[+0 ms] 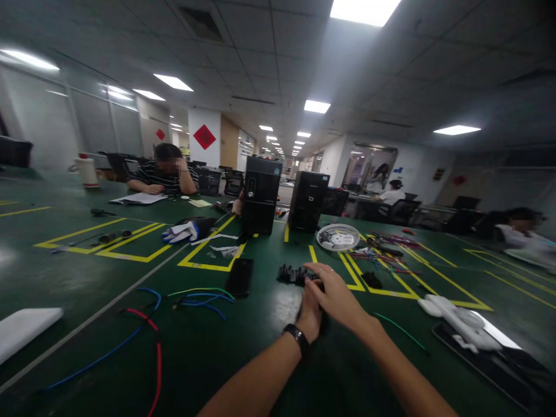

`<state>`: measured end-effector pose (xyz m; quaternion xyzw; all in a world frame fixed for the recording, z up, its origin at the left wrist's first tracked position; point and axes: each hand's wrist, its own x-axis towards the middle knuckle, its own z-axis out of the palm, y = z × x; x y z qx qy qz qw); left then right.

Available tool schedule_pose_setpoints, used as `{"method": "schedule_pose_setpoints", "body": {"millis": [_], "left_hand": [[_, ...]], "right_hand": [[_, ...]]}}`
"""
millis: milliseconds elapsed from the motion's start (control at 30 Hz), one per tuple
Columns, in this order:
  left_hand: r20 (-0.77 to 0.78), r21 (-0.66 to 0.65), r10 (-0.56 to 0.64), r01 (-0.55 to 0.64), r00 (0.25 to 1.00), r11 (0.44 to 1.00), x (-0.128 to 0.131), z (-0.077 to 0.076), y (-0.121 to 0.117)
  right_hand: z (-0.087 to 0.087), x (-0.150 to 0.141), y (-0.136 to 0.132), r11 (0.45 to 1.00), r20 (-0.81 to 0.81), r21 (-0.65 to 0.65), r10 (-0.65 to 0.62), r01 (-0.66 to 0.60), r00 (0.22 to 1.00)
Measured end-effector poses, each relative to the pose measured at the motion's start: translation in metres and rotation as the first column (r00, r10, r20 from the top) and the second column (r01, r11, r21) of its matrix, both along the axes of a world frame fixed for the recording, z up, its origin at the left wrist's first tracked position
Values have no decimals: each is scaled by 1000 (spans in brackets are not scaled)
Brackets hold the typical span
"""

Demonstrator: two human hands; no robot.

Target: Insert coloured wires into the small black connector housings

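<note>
Phone (240, 278) lies left of 1 row of black pieces (288, 274), where the right hand (332, 288) bends over the left hand (309, 317), either's grip I cannot tell.

Black ridged part (288, 274), black wristband (296, 338), green tabletop (191, 359) with yellow lines (204, 267), red wire (158, 359), dark striped shirt (150, 172)

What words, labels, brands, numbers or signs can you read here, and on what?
No text is readable.
Left tower: small print and a sticker, too small to read.
Right tower: badge and sticker, too small to read.
Red diamond on the pillar: any writing is too blurred to read.
Black part: no marking can be made out.
</note>
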<state>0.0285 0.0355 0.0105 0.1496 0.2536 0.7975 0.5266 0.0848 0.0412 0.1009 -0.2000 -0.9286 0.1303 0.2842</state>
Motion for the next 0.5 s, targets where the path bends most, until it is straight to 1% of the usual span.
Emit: {"method": "schedule_pose_setpoints", "body": {"millis": [67,100,167,233,267,300,333,367,433,467,500], "left_hand": [[-35,-65,-5,2,999,998,1,-2,5],[-57,-109,-13,7,998,994,2,-4,7],[-133,-151,-40,19,990,988,4,-7,10],[-318,-128,-32,-10,948,992,4,-8,10],[-432,-105,-2,-48,902,993,2,-8,9],[-545,-76,49,-107,837,991,-1,-7,7],[-643,-41,119,-189,756,981,-4,-5,6],[-715,0,199,-284,670,959,-9,-3,5],[-803,93,342,-464,488,881,-18,1,4],[-826,129,384,-526,412,841,-23,3,4],[-842,145,399,-560,363,816,-26,4,4]], "right_hand": [[-16,42,11,995,50,-99,31,-26,998],[-23,57,15,990,67,-139,48,-39,997],[-33,76,22,983,71,-176,59,-46,996],[-39,84,34,985,48,-170,45,-37,998],[-40,86,44,986,38,-163,30,-23,999],[-41,87,54,988,31,-153,-1,6,1000],[-42,87,66,989,34,-141,-48,53,998],[-43,87,79,986,48,-128,-102,108,994],[-49,85,101,975,105,-112,-182,194,978],[-53,83,109,971,135,-110,-197,212,971],[-57,80,116,970,159,-111,-195,214,968]]}}
